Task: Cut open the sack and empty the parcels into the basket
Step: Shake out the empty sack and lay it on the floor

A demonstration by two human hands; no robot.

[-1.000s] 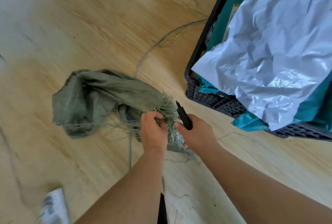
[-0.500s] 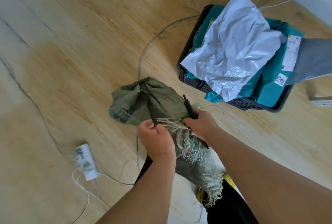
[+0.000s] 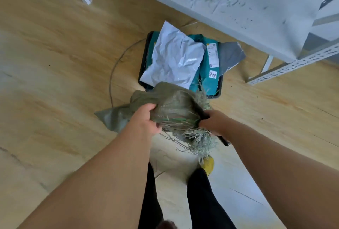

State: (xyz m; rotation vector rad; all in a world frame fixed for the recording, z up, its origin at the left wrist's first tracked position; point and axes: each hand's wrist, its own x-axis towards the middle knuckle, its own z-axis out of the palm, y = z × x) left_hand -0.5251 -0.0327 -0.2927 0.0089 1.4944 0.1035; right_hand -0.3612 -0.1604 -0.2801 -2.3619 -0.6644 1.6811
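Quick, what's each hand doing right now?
Left hand: fingers curled into the green sack, gripping it.
Right hand: gripping the sack's frayed edge, with a black cutter sticking out below it.

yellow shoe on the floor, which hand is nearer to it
Right. The right hand, gripping the green sack and a black cutter, is just above the yellow shoe; the left hand grips the sack's far side.

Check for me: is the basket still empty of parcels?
No, the basket already holds a white parcel and teal parcels, while both hands grip the sack.
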